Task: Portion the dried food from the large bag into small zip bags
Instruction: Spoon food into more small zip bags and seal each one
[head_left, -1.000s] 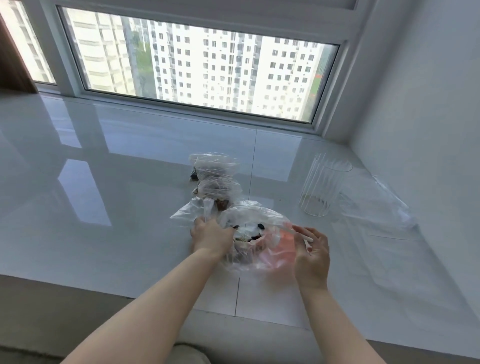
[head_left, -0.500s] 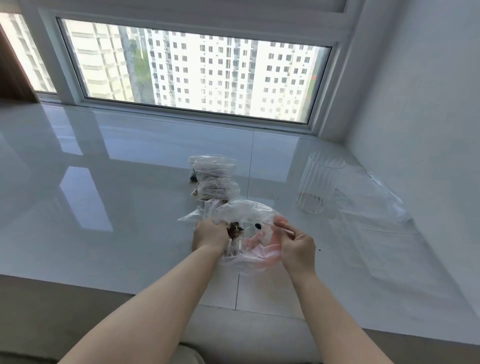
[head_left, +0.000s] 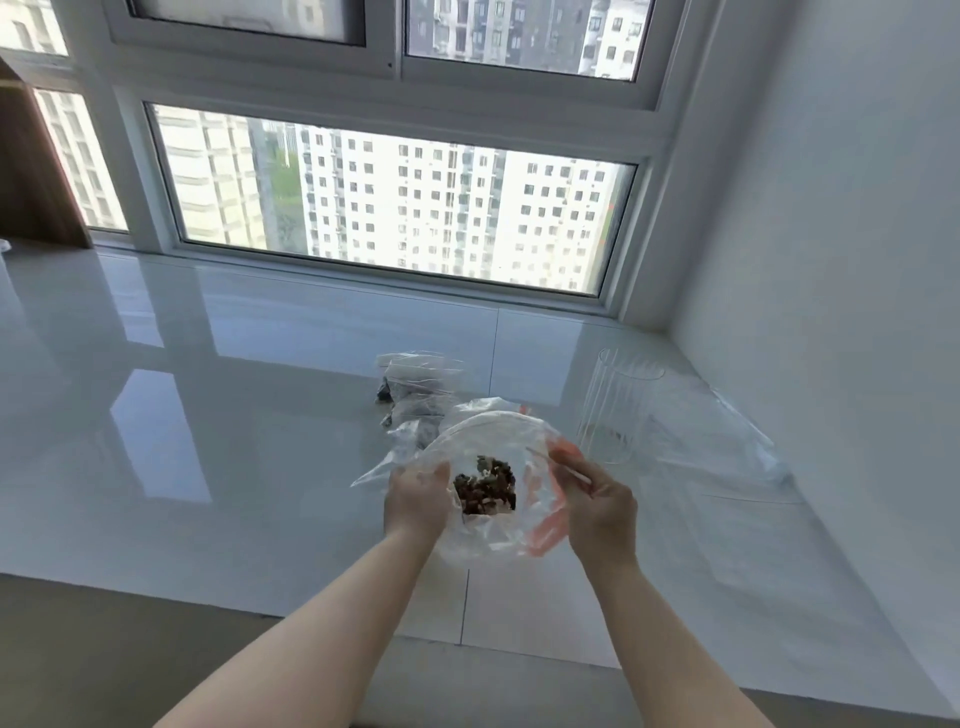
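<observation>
I hold a clear plastic bag (head_left: 493, 535) above the white ledge, its mouth spread wide towards me. A dark clump of dried food (head_left: 485, 486) lies at its bottom. My left hand (head_left: 415, 501) grips the bag's left rim. My right hand (head_left: 597, 501) pinches the right rim, where a red strip shows through the plastic. Behind the bag lie small zip bags (head_left: 415, 392) with dark dried food inside, stacked on the ledge.
A clear ribbed glass cup (head_left: 615, 410) stands to the right of the bag. A flat sheet of clear plastic (head_left: 727, 441) lies beyond it near the white wall. The glossy white ledge (head_left: 234, 441) stretches left; the window runs along the back.
Both hands have lifted the bag off the ledge and pulled its mouth wide, so the dried food inside shows. The camera has tilted upward.
</observation>
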